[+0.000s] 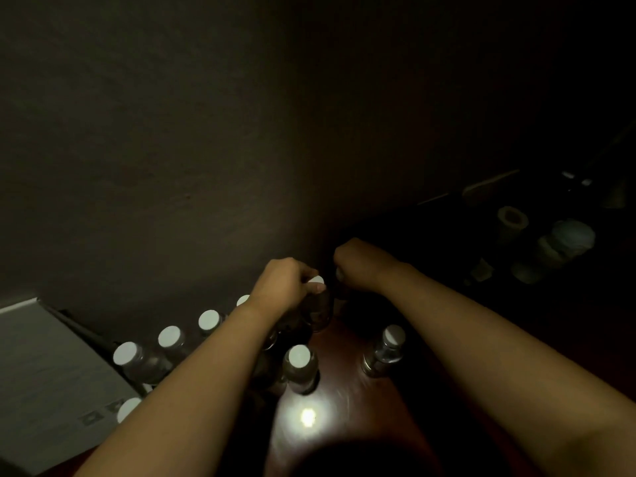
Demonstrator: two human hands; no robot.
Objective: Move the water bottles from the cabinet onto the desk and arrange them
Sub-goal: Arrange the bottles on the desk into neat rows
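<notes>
Under dim light, glossy reddish-brown bench [347,401] against matte wall [172,132]. Your left hand [280,285] clamps a white-capped bottle [318,304] at 12 o'clock; right hand [361,265] fisted, contents unclear.

Dim room, bare dark wall [206,132], glossy reddish wooden desk [347,401] with a bright light glare [307,416].

water bottles [298,368] | white caps | upright | dark reddish desk [347,401]
</notes>
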